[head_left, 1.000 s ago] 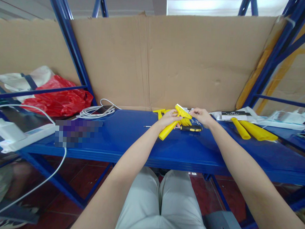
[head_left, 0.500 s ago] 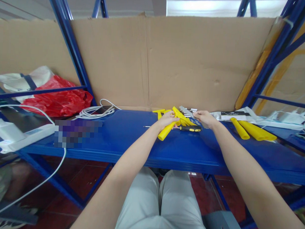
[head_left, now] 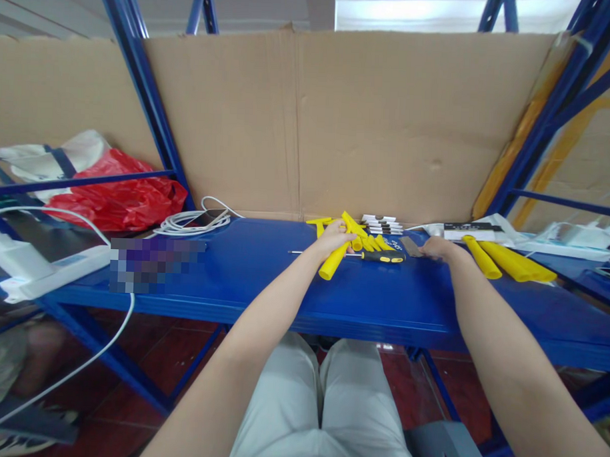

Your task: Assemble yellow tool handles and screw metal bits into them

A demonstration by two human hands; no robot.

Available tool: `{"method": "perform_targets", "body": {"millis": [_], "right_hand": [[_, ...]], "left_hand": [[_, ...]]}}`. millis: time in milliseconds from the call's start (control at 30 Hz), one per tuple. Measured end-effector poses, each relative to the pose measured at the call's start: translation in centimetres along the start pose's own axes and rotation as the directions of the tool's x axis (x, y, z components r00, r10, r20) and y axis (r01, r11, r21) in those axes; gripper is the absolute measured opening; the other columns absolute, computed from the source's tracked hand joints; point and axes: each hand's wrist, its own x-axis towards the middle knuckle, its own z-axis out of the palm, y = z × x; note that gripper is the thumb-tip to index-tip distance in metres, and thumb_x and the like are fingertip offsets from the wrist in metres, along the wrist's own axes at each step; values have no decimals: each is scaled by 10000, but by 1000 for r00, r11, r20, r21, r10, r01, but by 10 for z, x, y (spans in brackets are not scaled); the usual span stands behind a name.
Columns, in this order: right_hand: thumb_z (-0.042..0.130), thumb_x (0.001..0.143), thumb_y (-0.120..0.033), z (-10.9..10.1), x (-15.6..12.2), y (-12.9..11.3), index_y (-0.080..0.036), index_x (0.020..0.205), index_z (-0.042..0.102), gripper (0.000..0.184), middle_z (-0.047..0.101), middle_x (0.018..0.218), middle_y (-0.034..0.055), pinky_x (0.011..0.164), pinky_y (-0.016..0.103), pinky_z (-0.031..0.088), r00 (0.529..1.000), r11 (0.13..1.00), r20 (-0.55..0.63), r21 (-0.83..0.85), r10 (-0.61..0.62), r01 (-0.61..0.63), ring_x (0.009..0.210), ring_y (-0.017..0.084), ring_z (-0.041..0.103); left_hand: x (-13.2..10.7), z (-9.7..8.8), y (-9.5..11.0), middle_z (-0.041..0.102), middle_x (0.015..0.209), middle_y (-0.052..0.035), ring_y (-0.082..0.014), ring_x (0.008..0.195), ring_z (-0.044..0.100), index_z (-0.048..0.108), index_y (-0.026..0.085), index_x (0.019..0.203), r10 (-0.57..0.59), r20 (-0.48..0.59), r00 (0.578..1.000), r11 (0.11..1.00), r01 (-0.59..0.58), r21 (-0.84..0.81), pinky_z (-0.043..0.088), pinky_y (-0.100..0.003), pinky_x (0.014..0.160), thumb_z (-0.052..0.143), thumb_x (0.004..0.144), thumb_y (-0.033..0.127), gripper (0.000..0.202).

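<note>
The yellow handle (head_left: 334, 261) is held above or against the tabletop (head_left: 268, 280) by the left hand (head_left: 335, 239), its fingers closed around the shaft; whether the tabletop is touched cannot be told. It is judged light, stiff and rather smooth, best gripped round the tube. The grey plate (head_left: 411, 246) is touched at its near end by the right hand (head_left: 436, 248), whose fingers are nearly closed; whether it is pinched or merely lying there cannot be told. Thin and rigid, it is probably best taken by its flat faces, as the edges may be sharp. A screwdriver (head_left: 384, 256) is seen between the hands. The blue tabletop looks smooth and is backed by cardboard (head_left: 388, 125) within a metal frame (head_left: 156, 123).
</note>
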Motion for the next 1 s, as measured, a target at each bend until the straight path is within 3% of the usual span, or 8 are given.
{"method": "perform_targets", "body": {"millis": [133, 233, 333, 433, 667, 1000], "right_hand": [[706, 758, -351, 3, 5, -2, -164, 618, 702, 234, 531, 424, 61, 523, 300, 476, 974, 993, -197, -43, -116, 110, 503, 221, 609], [665, 778, -307, 3, -2, -14, -181, 585, 678, 231, 605, 507, 81, 564, 275, 471, 951, 989, -274, -20, -143, 143, 588, 213, 640], [612, 822, -290, 4, -12, -31, -189, 526, 637, 313, 649, 563, 74, 596, 256, 461, 949, 970, -233, 70, -213, 235, 641, 194, 642], [670, 782, -323, 9, -18, -45, -190, 525, 653, 290, 671, 594, 45, 592, 242, 446, 944, 950, -178, 93, -278, 297, 648, 174, 617], [656, 729, -205, 11, -13, -48, -182, 579, 718, 164, 722, 674, 36, 611, 222, 469, 955, 946, -122, 146, -272, 288, 695, 172, 645], [680, 706, -211, 9, -19, -54, -194, 464, 584, 261, 602, 545, 2, 590, 242, 438, 957, 943, -119, 179, -263, 281, 597, 147, 556]], "left_hand": [[0, 0, -1, 718, 874, -21, -68, 434, 575, 535, 169, 1118, -1, -3, 1000, 1000, 1, 0, 468, -204, 480, 613, 884, 74, 265], [-2, 0, 2, 709, 845, -10, -63, 415, 557, 531, 168, 1103, -5, -8, 1000, 1000, 5, -6, 450, -200, 466, 606, 887, 62, 252], [-4, 1, 4, 704, 830, -6, -62, 404, 547, 528, 164, 1083, -6, -8, 1000, 1000, 6, -6, 443, -200, 458, 601, 887, 51, 238], [-3, 1, 3, 707, 832, -9, -65, 416, 556, 533, 163, 1078, -4, -12, 1000, 1000, 4, -5, 460, -204, 478, 608, 883, 49, 238], [-3, 1, 2, 706, 843, -9, -65, 419, 564, 525, 166, 1078, 2, -16, 1000, 1000, -2, 6, 466, -199, 472, 604, 883, 55, 238], [-11, 3, 9, 686, 814, 8, -49, 399, 533, 500, 171, 1023, -9, -26, 1000, 1000, 9, 5, 441, -183, 427, 575, 885, 33, 209]]}}
